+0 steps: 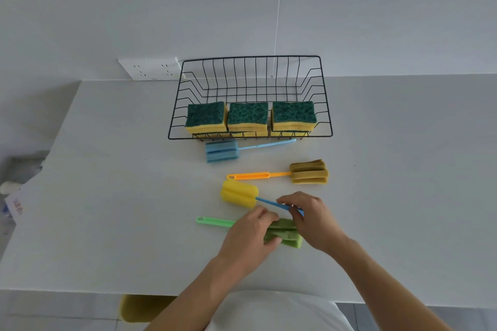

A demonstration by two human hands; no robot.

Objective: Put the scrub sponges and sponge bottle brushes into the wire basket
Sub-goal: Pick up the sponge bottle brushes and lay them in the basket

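Green brush (282, 234) gripped by left hand (247, 239), right hand (309, 220) pinching blue handle (271, 204)

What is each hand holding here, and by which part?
The left hand grips the green bottle brush by its sponge head. The right hand pinches the blue handle of the yellow-headed brush.

Single view, head-worn, wide-angle. Looks forward and steeply down over the white table (113, 196) toward the wall (161, 8) behind it. Near edge close below the lens; far edge mid-frame. Straight lines bow at frame margins.
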